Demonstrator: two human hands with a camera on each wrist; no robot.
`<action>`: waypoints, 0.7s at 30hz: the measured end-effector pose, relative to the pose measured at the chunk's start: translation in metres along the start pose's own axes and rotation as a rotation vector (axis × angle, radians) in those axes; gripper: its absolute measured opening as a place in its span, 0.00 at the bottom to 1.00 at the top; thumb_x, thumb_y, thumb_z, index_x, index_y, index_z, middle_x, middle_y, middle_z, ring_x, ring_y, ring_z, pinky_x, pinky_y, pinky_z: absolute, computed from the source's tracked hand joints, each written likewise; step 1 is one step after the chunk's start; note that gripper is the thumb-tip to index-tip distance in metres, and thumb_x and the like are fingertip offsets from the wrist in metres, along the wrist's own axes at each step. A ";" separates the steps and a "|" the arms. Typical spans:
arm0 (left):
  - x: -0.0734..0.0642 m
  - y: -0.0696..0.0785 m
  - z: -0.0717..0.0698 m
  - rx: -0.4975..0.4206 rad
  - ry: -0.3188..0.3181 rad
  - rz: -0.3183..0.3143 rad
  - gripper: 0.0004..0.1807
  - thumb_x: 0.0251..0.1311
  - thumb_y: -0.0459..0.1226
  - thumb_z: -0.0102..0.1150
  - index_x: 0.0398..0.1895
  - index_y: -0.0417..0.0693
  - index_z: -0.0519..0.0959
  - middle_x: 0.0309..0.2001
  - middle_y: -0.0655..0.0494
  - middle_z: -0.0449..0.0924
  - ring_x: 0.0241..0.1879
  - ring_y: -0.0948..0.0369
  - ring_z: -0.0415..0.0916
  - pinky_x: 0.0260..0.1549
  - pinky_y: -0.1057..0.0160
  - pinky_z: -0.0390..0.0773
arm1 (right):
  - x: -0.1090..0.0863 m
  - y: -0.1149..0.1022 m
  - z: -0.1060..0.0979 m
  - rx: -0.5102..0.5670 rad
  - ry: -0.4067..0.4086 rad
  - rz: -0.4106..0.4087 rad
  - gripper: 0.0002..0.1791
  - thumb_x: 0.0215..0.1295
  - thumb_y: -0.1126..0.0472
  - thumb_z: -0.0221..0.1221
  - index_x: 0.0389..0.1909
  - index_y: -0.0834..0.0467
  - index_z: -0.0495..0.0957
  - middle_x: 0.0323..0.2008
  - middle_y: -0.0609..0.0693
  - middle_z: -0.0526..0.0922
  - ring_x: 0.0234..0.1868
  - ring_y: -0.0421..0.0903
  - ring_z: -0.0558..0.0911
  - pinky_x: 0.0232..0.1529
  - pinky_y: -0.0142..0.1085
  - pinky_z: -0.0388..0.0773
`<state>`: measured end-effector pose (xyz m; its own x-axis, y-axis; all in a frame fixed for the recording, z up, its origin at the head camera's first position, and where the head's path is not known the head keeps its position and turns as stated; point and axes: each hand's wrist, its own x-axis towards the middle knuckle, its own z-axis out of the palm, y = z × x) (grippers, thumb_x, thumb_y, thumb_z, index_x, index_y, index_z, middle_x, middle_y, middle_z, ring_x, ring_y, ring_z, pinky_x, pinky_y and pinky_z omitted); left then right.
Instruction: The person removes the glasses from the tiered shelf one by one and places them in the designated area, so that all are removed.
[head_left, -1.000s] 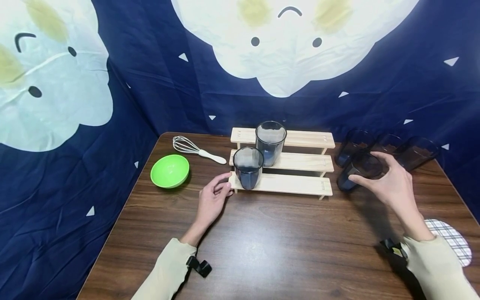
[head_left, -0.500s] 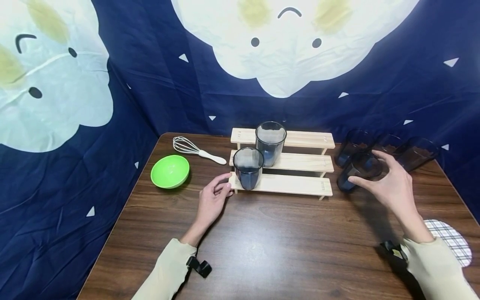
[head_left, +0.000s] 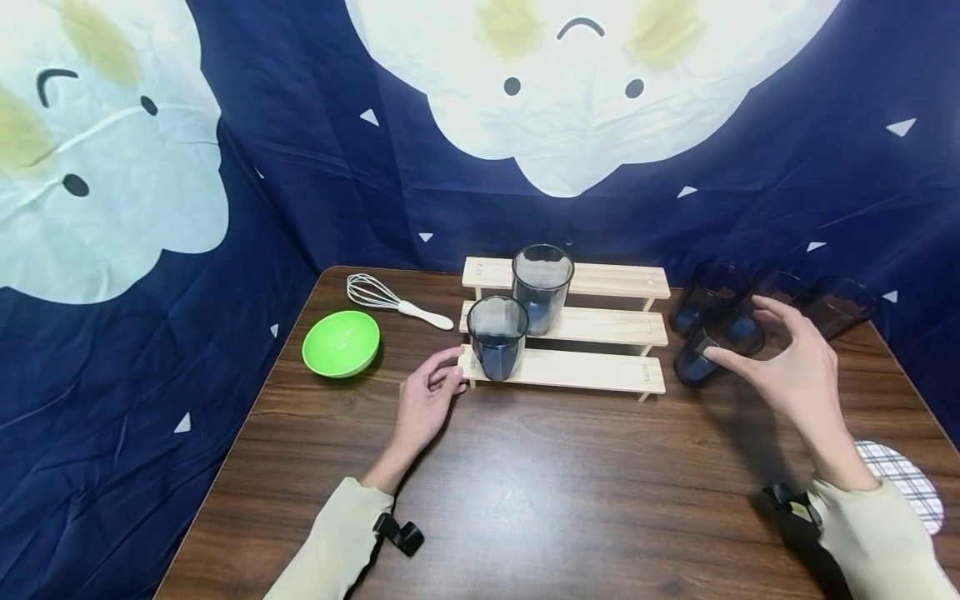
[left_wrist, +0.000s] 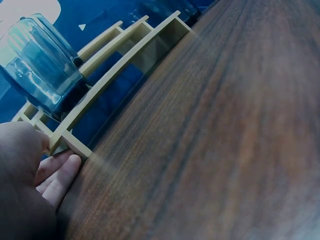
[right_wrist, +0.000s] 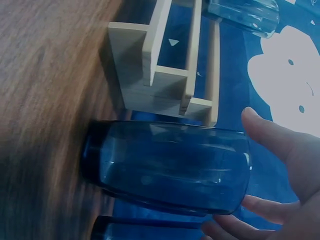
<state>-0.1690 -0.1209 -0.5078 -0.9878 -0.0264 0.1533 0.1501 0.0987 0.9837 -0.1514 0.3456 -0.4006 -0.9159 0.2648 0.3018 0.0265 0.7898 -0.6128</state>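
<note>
Gripping wooden rack (head_left: 585, 367): left hand (head_left: 426, 402) | released, spread around tinted glass (head_left: 696, 357): right hand (head_left: 801, 371)

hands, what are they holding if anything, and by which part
The left hand holds the rack by its front left corner. The right hand is spread around the rim of a glass, with no grip visible.

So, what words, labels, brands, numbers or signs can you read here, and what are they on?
No readable text anywhere.
Wooden shelf: tiny marks near its ends, too small to read.
Black band at the right sleeve: yellowish patch, any print too small.
Glass by the right hand: no lettering visible.
Blue backdrop: faces and triangles, no letters.
</note>
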 end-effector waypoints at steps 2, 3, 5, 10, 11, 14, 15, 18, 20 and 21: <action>0.000 0.000 0.000 -0.001 0.000 -0.001 0.18 0.78 0.25 0.63 0.67 0.37 0.84 0.50 0.32 0.91 0.48 0.38 0.92 0.47 0.62 0.96 | 0.000 -0.002 -0.001 0.001 0.010 0.006 0.54 0.51 0.51 0.88 0.80 0.55 0.74 0.66 0.68 0.84 0.60 0.53 0.81 0.56 0.32 0.69; 0.000 0.000 0.000 -0.003 0.000 -0.003 0.18 0.78 0.25 0.63 0.67 0.37 0.84 0.51 0.32 0.91 0.48 0.38 0.92 0.47 0.62 0.96 | 0.000 -0.003 -0.001 0.004 0.014 0.010 0.54 0.51 0.51 0.88 0.80 0.55 0.74 0.66 0.68 0.84 0.61 0.54 0.81 0.56 0.32 0.69; 0.000 0.000 0.000 -0.004 0.000 -0.004 0.18 0.77 0.25 0.63 0.67 0.37 0.84 0.51 0.32 0.91 0.48 0.38 0.92 0.47 0.62 0.96 | -0.001 -0.003 -0.002 0.011 0.025 0.015 0.54 0.50 0.52 0.88 0.80 0.53 0.75 0.66 0.67 0.85 0.55 0.38 0.79 0.51 0.23 0.64; 0.000 -0.001 0.001 -0.003 0.002 -0.009 0.19 0.77 0.25 0.63 0.67 0.37 0.84 0.51 0.32 0.91 0.48 0.38 0.92 0.47 0.62 0.95 | -0.002 -0.006 -0.001 0.039 0.052 0.026 0.54 0.50 0.52 0.89 0.80 0.50 0.76 0.67 0.64 0.85 0.57 0.33 0.78 0.53 0.18 0.65; 0.000 0.000 0.001 -0.001 0.003 -0.010 0.19 0.77 0.24 0.63 0.67 0.37 0.84 0.51 0.32 0.91 0.48 0.38 0.92 0.47 0.62 0.95 | -0.002 -0.008 -0.001 0.044 0.059 0.024 0.54 0.50 0.53 0.89 0.80 0.49 0.76 0.68 0.63 0.85 0.60 0.39 0.80 0.54 0.17 0.65; 0.000 0.000 0.001 -0.005 0.004 -0.010 0.19 0.77 0.24 0.63 0.67 0.36 0.84 0.51 0.31 0.90 0.48 0.37 0.92 0.47 0.62 0.95 | -0.002 -0.011 -0.001 0.061 0.083 0.008 0.53 0.49 0.55 0.88 0.79 0.48 0.77 0.69 0.61 0.84 0.67 0.56 0.80 0.56 0.16 0.65; 0.000 0.000 0.001 -0.007 0.004 -0.009 0.19 0.77 0.24 0.63 0.67 0.36 0.84 0.51 0.31 0.90 0.48 0.37 0.92 0.47 0.62 0.95 | -0.001 -0.012 0.000 0.070 0.092 0.000 0.53 0.49 0.57 0.88 0.79 0.48 0.78 0.69 0.60 0.85 0.68 0.57 0.79 0.58 0.16 0.65; 0.000 0.000 0.001 -0.008 0.001 -0.008 0.18 0.77 0.24 0.63 0.67 0.36 0.84 0.51 0.31 0.90 0.48 0.37 0.92 0.47 0.62 0.95 | -0.001 -0.015 0.001 0.101 0.115 -0.025 0.51 0.48 0.59 0.88 0.77 0.48 0.80 0.68 0.60 0.85 0.71 0.53 0.78 0.63 0.18 0.66; 0.000 0.000 0.001 -0.007 0.001 -0.009 0.18 0.78 0.24 0.63 0.67 0.36 0.84 0.51 0.31 0.90 0.48 0.37 0.92 0.47 0.63 0.95 | 0.000 -0.017 0.002 0.126 0.128 -0.044 0.50 0.48 0.60 0.88 0.76 0.49 0.81 0.67 0.60 0.86 0.72 0.50 0.78 0.66 0.20 0.66; 0.000 0.000 0.001 -0.007 0.001 -0.010 0.18 0.78 0.24 0.63 0.67 0.36 0.84 0.51 0.31 0.90 0.48 0.38 0.92 0.47 0.63 0.95 | 0.000 -0.018 0.002 0.139 0.134 -0.055 0.49 0.48 0.61 0.88 0.75 0.49 0.81 0.66 0.60 0.86 0.72 0.48 0.78 0.68 0.21 0.67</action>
<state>-0.1688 -0.1200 -0.5074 -0.9892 -0.0286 0.1440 0.1408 0.0911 0.9858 -0.1522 0.3304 -0.3912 -0.8525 0.3024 0.4265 -0.0861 0.7234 -0.6850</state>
